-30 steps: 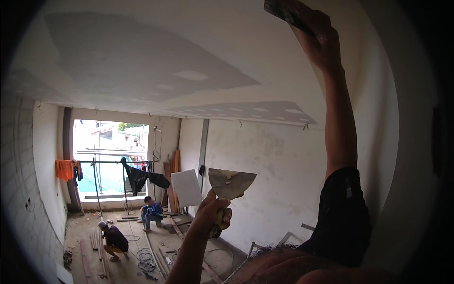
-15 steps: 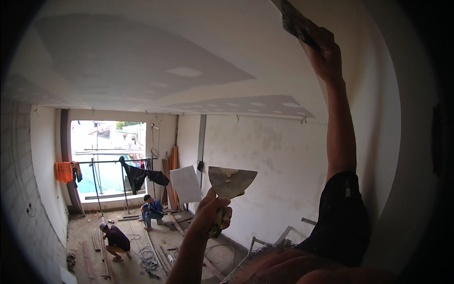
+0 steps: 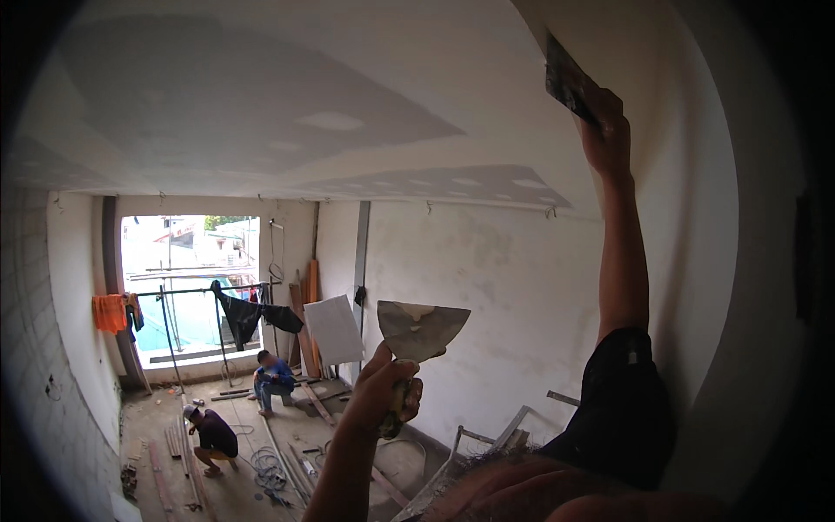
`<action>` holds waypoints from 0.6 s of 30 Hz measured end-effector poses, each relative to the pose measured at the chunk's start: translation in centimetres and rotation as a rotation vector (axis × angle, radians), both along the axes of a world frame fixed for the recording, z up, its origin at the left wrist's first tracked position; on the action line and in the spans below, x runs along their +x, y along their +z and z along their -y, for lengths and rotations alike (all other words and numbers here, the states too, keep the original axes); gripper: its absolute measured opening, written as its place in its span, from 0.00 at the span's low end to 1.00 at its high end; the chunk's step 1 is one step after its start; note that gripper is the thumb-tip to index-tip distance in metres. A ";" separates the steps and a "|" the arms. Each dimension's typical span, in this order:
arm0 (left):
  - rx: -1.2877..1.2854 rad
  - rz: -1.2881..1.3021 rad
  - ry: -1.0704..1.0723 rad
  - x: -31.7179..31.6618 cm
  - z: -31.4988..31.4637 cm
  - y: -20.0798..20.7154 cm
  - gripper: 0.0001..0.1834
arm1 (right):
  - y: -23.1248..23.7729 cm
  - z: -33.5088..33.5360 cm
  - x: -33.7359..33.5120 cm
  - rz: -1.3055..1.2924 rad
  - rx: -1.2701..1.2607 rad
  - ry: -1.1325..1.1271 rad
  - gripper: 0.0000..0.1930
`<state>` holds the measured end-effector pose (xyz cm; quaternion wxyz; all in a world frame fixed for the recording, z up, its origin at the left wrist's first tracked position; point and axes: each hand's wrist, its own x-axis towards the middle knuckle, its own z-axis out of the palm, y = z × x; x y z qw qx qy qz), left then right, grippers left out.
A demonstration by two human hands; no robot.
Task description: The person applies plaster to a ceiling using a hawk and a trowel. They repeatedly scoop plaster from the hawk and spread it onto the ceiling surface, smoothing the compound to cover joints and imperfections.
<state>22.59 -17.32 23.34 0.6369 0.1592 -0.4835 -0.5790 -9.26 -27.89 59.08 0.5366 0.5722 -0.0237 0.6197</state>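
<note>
Reaching our right hand (image 3: 606,130) overhead, gripping trowel (image 3: 570,80) at ceiling (image 3: 348,96); left hand (image 3: 383,393) clasps knife (image 3: 420,328). Trowel lower, further right than before.

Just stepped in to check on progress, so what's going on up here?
A person is plastering the ceiling. The right hand, arm raised, presses a putty knife against it. The left hand holds a wide trowel carrying a little white compound. Below, two other people crouch on the littered floor.
</note>
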 end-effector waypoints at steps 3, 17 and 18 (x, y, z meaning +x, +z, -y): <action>0.008 -0.008 0.013 -0.2 0.0 0.0 0.25 | -0.6 1.9 -1.7 0.002 -0.060 -0.022 0.20; -0.017 -0.163 0.008 1.1 1.6 -1.3 0.27 | -23.5 7.3 7.0 -0.144 0.850 1.440 0.27; -0.027 -0.197 -0.029 1.4 1.9 -1.5 0.27 | -25.2 7.6 8.0 -0.163 0.920 1.500 0.30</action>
